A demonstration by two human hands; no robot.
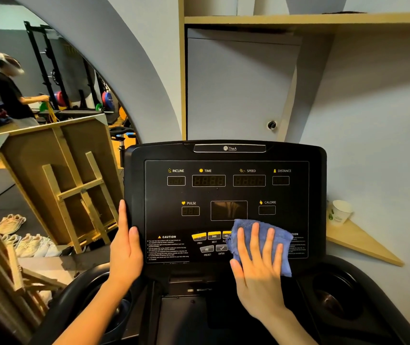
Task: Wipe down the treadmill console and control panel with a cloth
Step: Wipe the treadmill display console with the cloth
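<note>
Treadmill console [226, 155], one: black housing, upright and tilted toward the wearer, flanked low down by two round cup wells, one on each side.

Control panel [226, 195], one: glossy face set within the console. Seven dark windows counted: INCLINE, TIME, SPEED, DISTANCE, PULSE, CALORIE, and one unlabelled centre screen. All unlit.

Wooden frame [57, 180], one, leaning beside the console on the left; purpose cannot be told.

Corner shelf [363, 242], one, wooden, at right, bearing one paper cup [339, 211].

Hands, two. Left hand [125, 247]: open and flat, fingers straight, resting along the console's left edge, apparently steadying it; grasping nothing. Right hand [258, 260]: fingers spread, palm pressing the cloth onto the panel rather than clenching it.

Blue cloth [261, 242], one: bunched, lying on the lower right of the panel, just below the centre screen, covering part of the button cluster and the right-hand text block.

Buttons [206, 236]: five visible (three yellow, the third half hidden; two grey); any others under the cloth cannot be counted.

Progress, judged: wiping is under way at the lower right. No streaks or damp marks separate cleaned from uncleaned areas, so the share done cannot be told. The upper windows, left caution block, top housing and cup wells likely remain to be covered.
</note>
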